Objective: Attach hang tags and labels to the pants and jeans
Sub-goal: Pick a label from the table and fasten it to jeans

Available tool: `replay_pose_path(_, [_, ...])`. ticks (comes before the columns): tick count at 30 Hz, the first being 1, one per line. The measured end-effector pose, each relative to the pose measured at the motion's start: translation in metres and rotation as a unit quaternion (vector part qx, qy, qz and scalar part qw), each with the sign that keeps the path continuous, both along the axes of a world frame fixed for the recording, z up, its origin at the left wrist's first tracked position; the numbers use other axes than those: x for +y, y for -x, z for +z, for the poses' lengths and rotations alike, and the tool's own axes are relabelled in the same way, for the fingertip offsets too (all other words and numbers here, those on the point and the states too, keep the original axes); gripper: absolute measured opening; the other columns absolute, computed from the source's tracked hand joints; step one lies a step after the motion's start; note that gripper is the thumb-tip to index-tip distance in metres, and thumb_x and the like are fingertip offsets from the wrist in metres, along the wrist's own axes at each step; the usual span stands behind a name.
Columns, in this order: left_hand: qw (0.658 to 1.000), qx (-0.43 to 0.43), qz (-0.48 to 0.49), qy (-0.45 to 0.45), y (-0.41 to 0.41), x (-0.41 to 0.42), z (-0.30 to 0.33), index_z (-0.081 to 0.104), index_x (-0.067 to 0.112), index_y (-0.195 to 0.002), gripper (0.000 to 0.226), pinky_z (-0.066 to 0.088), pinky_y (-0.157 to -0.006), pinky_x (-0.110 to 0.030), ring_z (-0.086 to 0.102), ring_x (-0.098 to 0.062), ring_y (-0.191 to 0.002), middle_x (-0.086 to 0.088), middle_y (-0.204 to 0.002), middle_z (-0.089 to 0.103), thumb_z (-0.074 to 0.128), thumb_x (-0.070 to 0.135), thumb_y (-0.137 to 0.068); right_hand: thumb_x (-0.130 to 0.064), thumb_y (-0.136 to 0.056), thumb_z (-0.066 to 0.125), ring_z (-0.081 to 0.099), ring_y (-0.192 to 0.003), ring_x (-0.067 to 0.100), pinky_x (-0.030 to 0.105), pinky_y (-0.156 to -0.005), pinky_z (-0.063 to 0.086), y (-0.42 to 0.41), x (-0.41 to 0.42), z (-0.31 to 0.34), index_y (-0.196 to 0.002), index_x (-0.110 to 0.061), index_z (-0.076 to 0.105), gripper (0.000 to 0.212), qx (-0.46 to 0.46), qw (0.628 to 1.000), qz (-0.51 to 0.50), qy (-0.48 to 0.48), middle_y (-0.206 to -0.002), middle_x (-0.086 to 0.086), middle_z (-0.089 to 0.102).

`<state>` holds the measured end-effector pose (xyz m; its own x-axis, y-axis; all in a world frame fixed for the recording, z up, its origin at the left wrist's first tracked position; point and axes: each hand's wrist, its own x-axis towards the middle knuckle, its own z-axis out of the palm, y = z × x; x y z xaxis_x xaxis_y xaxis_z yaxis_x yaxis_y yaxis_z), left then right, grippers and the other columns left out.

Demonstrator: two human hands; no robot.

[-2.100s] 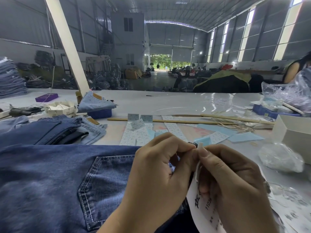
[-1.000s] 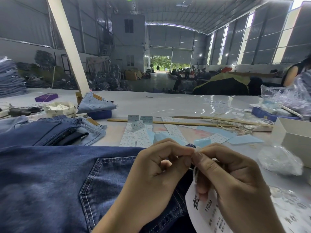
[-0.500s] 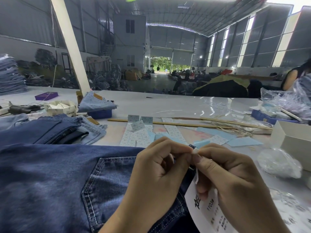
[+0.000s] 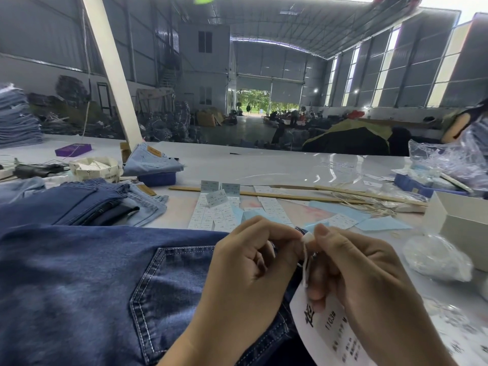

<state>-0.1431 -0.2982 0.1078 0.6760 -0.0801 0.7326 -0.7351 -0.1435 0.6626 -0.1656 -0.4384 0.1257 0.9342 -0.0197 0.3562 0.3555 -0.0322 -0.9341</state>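
Note:
Dark blue jeans lie flat before me, back pocket up. My left hand and my right hand meet at the waistband edge, fingertips pinched together on a pale string. From that string a white hang tag with black print hangs under my right hand. The point where the string meets the jeans is hidden by my fingers. Strips of small white labels and light blue paper pieces lie on the table just beyond my hands.
Folded jeans lie at left, lighter jeans on a blue box behind them. A white paper tub, wooden sticks, a white box, crumpled plastic bags, and a blue tray surround the white table.
My hands stay pinched at the same spot. The fingertips have worked slightly, and a short length of pale string now shows between them. The tag has shifted a little.

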Motion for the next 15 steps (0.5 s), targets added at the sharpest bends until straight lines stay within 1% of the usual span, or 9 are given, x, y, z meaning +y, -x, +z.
replay_pose_path(3, [1.0, -0.003, -0.006, 0.001, -0.0002, 0.0006, -0.0006, 0.072, 0.028, -0.081, 0.005, 0.036, -0.055, -0.008, 0.051, -0.01, -0.059, 0.012, -0.076, 0.062, 0.068, 0.027, -0.084, -0.039, -0.079, 0.057, 0.048, -0.039, 0.026, 0.025, -0.043, 0.042, -0.0018, -0.0013, -0.0021, -0.072, -0.001, 0.068, 0.04, 0.01, 1.0, 0.004, -0.001, -0.044, 0.017, 0.055])
replay_pose_path(6, [1.0, -0.008, -0.007, 0.0, -0.0004, 0.0006, -0.0013, 0.071, 0.029, -0.081, 0.011, 0.036, -0.057, -0.008, 0.052, -0.012, -0.061, 0.013, -0.076, 0.062, 0.063, 0.036, -0.083, -0.038, -0.076, 0.061, 0.046, -0.039, 0.022, 0.022, -0.041, 0.04, -0.0025, -0.0022, -0.0025, -0.07, -0.001, 0.067, 0.038, 0.032, 0.999, 0.023, -0.022, -0.044, 0.013, 0.053])
replay_pose_path(8, [1.0, -0.012, -0.002, -0.004, -0.001, 0.0006, -0.002, 0.071, 0.029, -0.082, 0.009, 0.036, -0.058, -0.008, 0.051, -0.011, -0.062, 0.014, -0.077, 0.062, 0.065, 0.036, -0.084, -0.036, -0.074, 0.064, 0.045, -0.037, 0.02, 0.019, -0.039, 0.039, -0.0028, -0.0024, -0.0016, -0.066, -0.004, 0.068, 0.032, 0.039, 0.998, 0.036, -0.037, -0.043, 0.012, 0.051])
replay_pose_path(10, [1.0, -0.009, 0.002, -0.005, -0.0026, 0.0007, -0.0028, 0.071, 0.03, -0.083, 0.003, 0.036, -0.058, -0.008, 0.051, -0.009, -0.062, 0.015, -0.076, 0.061, 0.07, 0.03, -0.085, -0.038, -0.068, 0.071, 0.045, -0.037, 0.017, 0.019, -0.038, 0.038, -0.0033, -0.0022, -0.0009, -0.065, -0.008, 0.069, 0.03, 0.041, 0.997, 0.049, -0.035, -0.043, 0.01, 0.051])
replay_pose_path(12, [1.0, -0.007, 0.002, -0.002, -0.0037, 0.0007, -0.0035, 0.071, 0.031, -0.083, 0.005, 0.036, -0.057, -0.008, 0.05, -0.007, -0.061, 0.016, -0.076, 0.06, 0.069, 0.026, -0.084, -0.045, -0.06, 0.072, 0.045, -0.038, 0.016, 0.018, -0.039, 0.038, -0.0039, -0.003, -0.001, -0.067, -0.009, 0.07, 0.037, 0.043, 0.997, 0.058, -0.031, -0.044, 0.009, 0.052])
replay_pose_path(15, [1.0, 0.002, -0.013, 0.005, -0.0036, 0.0002, -0.0043, 0.07, 0.033, -0.085, 0.002, 0.037, -0.056, -0.01, 0.052, -0.008, -0.062, 0.016, -0.076, 0.061, 0.068, 0.031, -0.085, -0.049, -0.056, 0.071, 0.046, -0.039, 0.016, 0.019, -0.039, 0.038, -0.0046, -0.0035, -0.0017, -0.072, -0.009, 0.072, 0.042, 0.041, 0.998, 0.047, -0.022, -0.046, 0.01, 0.052])
